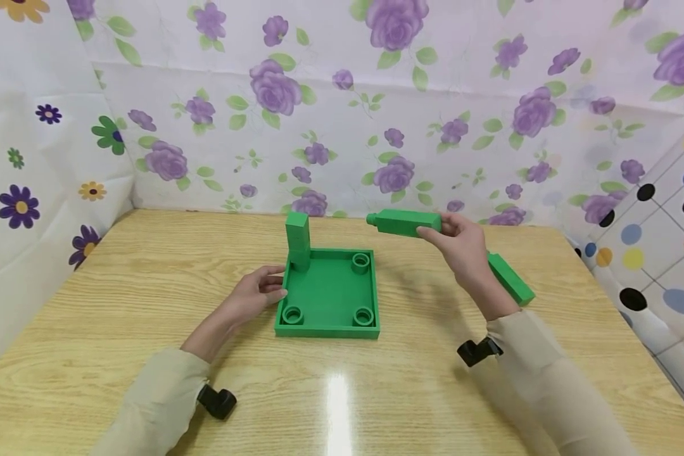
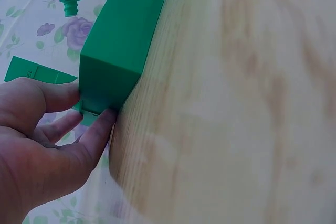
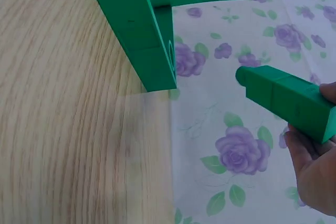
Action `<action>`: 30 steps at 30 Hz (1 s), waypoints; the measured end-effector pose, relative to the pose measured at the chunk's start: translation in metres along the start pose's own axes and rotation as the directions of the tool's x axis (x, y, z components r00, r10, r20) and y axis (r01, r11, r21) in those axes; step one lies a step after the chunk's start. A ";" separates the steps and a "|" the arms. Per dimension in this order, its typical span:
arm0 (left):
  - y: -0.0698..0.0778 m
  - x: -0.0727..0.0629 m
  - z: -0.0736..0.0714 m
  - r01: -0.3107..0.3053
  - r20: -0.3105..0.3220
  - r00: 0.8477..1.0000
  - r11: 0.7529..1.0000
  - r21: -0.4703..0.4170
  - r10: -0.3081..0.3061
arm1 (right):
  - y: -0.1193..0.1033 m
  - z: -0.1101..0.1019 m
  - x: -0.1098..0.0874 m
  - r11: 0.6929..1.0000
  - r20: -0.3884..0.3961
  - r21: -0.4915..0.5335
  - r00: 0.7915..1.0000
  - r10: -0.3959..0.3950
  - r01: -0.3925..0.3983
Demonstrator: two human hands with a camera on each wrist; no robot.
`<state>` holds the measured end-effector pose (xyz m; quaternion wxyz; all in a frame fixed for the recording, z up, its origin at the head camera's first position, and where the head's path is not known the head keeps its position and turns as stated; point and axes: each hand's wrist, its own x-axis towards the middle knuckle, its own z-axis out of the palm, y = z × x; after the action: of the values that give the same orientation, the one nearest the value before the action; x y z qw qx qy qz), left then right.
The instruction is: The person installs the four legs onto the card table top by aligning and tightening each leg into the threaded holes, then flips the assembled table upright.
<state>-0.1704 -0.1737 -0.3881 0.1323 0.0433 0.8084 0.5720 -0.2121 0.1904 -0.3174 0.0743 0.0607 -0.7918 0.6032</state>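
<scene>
A shallow green square tray [image 1: 329, 288] lies on the table, with round sockets [image 1: 362, 316] at three corners. At its far left corner a green square-sided leg [image 1: 299, 237] stands upright. My left hand [image 1: 255, 294] holds the tray's left side, with thumb and fingers at the edge in the left wrist view. Raised to the right of the tray, a second green leg [image 1: 407, 223] is gripped near its thick end by my right hand [image 1: 462, 244]. Its narrower ridged tip [image 3: 245, 75] points left, toward the standing leg, apart from the tray.
A third green leg [image 1: 510, 278] lies on the wooden table [image 1: 262, 386], partly behind my right wrist. Flowered cloth [image 1: 342, 126] hangs along the table's far edge. Dotted cloth [image 1: 655, 278] borders the right side, and a flower-patterned white sheet [image 1: 34, 190] the left.
</scene>
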 end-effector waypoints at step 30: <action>-0.002 0.001 0.002 -0.018 -0.008 1.000 1.000 -0.014 0.018 | -0.006 0.030 0.033 0.991 0.087 -0.084 0.992 -0.095 0.102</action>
<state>-0.1706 -0.1722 -0.3905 0.1240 0.0475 0.8045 0.5789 -0.2446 0.1592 -0.3129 0.0739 0.1214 -0.8162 0.5600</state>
